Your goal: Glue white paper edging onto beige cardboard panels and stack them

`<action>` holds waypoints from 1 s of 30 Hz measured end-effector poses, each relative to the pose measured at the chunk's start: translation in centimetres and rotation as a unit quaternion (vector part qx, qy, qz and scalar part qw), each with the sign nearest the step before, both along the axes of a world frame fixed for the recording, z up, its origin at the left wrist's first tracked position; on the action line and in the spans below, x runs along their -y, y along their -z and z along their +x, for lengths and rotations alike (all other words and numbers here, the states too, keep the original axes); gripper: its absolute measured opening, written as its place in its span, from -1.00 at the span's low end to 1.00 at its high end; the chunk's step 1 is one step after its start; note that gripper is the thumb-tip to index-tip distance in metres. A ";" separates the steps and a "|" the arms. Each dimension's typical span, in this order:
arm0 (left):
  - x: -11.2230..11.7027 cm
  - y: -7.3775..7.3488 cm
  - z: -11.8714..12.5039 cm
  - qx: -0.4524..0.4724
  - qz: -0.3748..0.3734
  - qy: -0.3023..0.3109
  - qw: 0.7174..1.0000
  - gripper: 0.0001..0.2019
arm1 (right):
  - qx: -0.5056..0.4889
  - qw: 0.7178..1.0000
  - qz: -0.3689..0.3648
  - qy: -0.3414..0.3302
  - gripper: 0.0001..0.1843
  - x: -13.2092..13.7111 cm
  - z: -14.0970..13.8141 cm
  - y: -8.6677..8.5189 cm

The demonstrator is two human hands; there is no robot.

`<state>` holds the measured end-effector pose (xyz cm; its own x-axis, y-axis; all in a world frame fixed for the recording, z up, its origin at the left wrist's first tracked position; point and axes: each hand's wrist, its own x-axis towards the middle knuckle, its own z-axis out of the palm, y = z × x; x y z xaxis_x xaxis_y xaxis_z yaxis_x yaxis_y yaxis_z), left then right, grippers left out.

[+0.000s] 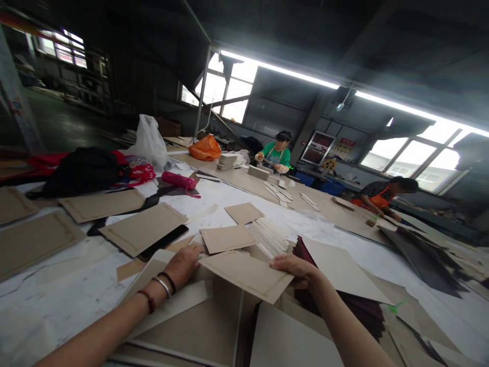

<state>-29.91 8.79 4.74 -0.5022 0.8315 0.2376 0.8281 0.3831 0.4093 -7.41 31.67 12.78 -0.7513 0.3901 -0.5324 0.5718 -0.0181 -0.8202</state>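
My right hand point(294, 268) pinches the right end of a beige cardboard panel point(248, 275), tilted above the stack in front of me. A wavy brownish line runs along the panel's near edge. My left hand point(184, 266) is closed at the panel's left corner, with bracelets on the wrist; its fingertips hide what they grip. Just beyond lie two smaller cardboard panels point(228, 238) and a fanned pile of pale strips point(269, 237). Below my hands are large grey-brown boards point(198, 326). Beside my right hand is a dark maroon stack point(359, 311) under a pale sheet point(344, 270).
More lined panels point(143, 228) lie at left, one over a black phone point(164, 242). Behind are a pink pouch point(179, 180), a black bag point(82, 173) and an orange bag point(205, 148). Two co-workers, one in green point(280, 155), one in an orange apron point(376, 198), work across the table.
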 end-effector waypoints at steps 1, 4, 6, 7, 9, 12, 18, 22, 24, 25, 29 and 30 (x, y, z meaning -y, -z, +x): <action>-0.3 0.0 -0.1 -0.003 -0.003 0.007 1.000 -0.88 | -0.006 1.000 -0.009 -0.001 -0.72 0.1 0.1 -0.1; -1.1 0.4 -0.3 -0.013 -0.011 0.015 1.000 -0.87 | -0.023 0.999 -0.041 0.007 -0.70 0.4 0.6 -0.8; -1.5 0.8 -0.4 -0.019 -0.010 0.014 1.000 -0.87 | -0.028 0.998 -0.055 0.009 -0.68 0.7 1.1 -1.4; -1.7 0.9 -0.5 -0.021 -0.007 0.014 1.000 -0.87 | -0.031 0.998 -0.062 0.010 -0.67 0.9 1.5 -1.8; -1.9 1.0 -0.7 -0.022 0.004 0.013 1.000 -0.90 | -0.035 0.997 -0.073 0.012 -0.64 1.4 2.5 -2.7; -1.2 0.2 -0.6 -0.022 0.043 0.006 0.999 -0.90 | -0.048 0.996 -0.067 0.037 -0.61 2.6 4.7 -4.1; 4.0 -5.4 5.8 -0.082 0.258 0.042 0.962 -0.86 | -0.078 0.988 0.012 0.134 -0.61 6.4 9.3 -7.1; 6.5 -9.2 14.0 -0.149 0.317 0.225 0.909 -0.73 | -0.059 0.976 0.034 0.208 -0.74 9.6 10.4 -8.4; 6.6 -10.2 17.3 -0.172 0.312 0.270 0.895 -0.66 | -0.042 0.968 0.059 0.241 -0.86 11.1 10.6 -8.8; 6.4 -10.4 18.6 -0.184 0.311 0.282 0.889 -0.66 | -0.034 0.963 0.072 0.257 -0.90 11.8 10.6 -9.0; 5.6 -10.4 21.1 -0.230 0.316 0.287 0.874 -0.84 | -0.031 0.949 0.085 0.303 -0.90 13.9 11.2 -9.3; 5.5 -10.3 21.1 -0.236 0.316 0.288 0.873 -0.87 | -0.039 0.946 0.080 0.312 -0.88 14.3 11.5 -9.4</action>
